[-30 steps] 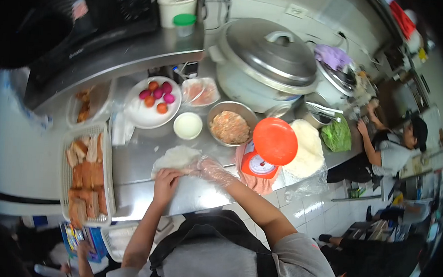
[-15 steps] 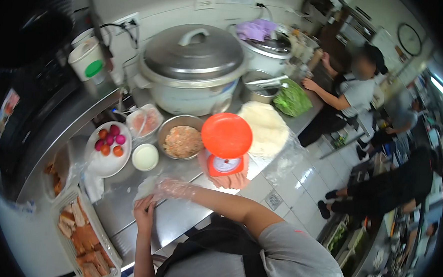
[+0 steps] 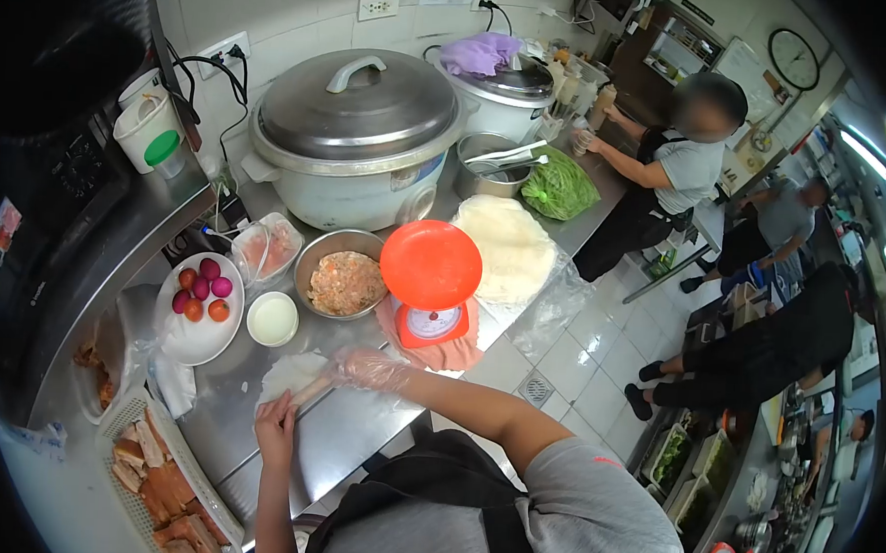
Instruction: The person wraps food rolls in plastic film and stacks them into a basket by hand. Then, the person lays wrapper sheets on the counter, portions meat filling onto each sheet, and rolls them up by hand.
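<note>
"Head view: where's the white sheet [image 3: 290, 373]?"
"On the counter [image 3: 223, 417], near its front edge."
"Fingers?"
"Left hand [image 3: 276, 424]: bunched together at the sheet's near side. Gloved right hand [image 3: 370, 370], at its right end: I can't tell."

Bare left hand [image 3: 275, 424], clear-gloved right hand [image 3: 373, 370] at thin white sheet [image 3: 293, 373]; red round-panned scale [image 3: 431, 276] beside round metal bowl [image 3: 337, 241].

Sheet [image 3: 291, 373] before cup [image 3: 271, 342], mince [image 3: 345, 283] in bowl [image 3: 311, 257], scale [image 3: 433, 323] right
</note>
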`<state>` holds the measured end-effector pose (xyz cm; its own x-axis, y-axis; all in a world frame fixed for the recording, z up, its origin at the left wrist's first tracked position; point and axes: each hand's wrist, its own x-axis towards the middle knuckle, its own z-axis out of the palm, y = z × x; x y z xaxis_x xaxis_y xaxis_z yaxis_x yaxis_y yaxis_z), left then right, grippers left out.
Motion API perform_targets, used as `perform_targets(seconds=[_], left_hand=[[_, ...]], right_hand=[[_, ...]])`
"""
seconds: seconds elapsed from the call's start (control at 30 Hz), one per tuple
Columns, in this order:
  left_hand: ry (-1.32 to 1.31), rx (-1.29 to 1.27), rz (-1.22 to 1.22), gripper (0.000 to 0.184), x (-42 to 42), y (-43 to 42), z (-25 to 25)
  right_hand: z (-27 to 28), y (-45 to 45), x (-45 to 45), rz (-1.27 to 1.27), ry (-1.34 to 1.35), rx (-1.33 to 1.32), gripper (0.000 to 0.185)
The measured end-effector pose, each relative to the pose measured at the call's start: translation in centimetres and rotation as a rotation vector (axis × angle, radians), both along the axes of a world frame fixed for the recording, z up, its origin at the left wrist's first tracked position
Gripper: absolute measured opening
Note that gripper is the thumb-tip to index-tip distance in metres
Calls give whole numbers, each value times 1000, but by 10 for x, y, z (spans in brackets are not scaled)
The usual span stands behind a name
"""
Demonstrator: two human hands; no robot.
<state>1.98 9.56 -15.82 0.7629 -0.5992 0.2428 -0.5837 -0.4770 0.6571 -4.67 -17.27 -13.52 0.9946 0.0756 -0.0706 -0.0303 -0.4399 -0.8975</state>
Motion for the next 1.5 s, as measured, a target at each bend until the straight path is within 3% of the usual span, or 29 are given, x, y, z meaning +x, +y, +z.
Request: perform_targets(seconds=[0.07,0.13,0.17,0.2,0.33,0.4,0.5,0.6,0.73,0.8,0.9,1.0,1.1,1.2,1.23,1.3,1.43,1.5], left_hand=[[-22,53,5,42,-3,-1,0],[-156,103,53,47,-17,-9,2],[-224,126,80,50,-22,-12,2],[-223,131,68,52,-25,-9,-3],[-176,55,46,57,-29,-7,-20],[-127,-17,69,60,-30,-8,-21],[-52,-92,103,68,-30,-12,-14],[17,-119,119,74,-24,-14,-7],[49,-91,119,78,-10,-15,-7],[46,-64,102,77,-1,-12,-13],[94,-38,71,75,10,-7,-19],[146,-25,43,72,17,-6,-13],[204,-15,19,69,22,-1,-14],[283,-10,-43,68,32,8,-20],[316,-3,-53,68,32,12,-27],[334,-38,-79,70,28,15,-27],[330,4,-104,74,36,16,-39],[488,-22,-61,76,35,19,-35]], right_hand=[[30,-1,-4,-31,134,-5,20],[14,-2,-1,14,4,-82,23],[-24,-7,7,60,-215,-144,25],[-24,-7,9,106,-433,-205,26],[-26,-7,4,73,-325,-69,29],[-30,-14,14,163,-411,-227,29],[-18,-13,18,103,-92,-209,22],[-24,-10,29,143,-97,-377,16],[-37,-2,42,104,-423,-573,14],[-15,12,34,89,-653,-629,14],[-18,30,35,80,-799,-511,14],[-51,35,52,152,-506,-395,16],[8,31,43,14,430,48,19],[-112,37,68,326,-302,-274,22],[-92,33,52,227,-146,-91,22],[-59,33,31,163,-79,6,23],[-61,51,31,91,-564,-422,26],[-59,50,31,134,-532,-356,21]])
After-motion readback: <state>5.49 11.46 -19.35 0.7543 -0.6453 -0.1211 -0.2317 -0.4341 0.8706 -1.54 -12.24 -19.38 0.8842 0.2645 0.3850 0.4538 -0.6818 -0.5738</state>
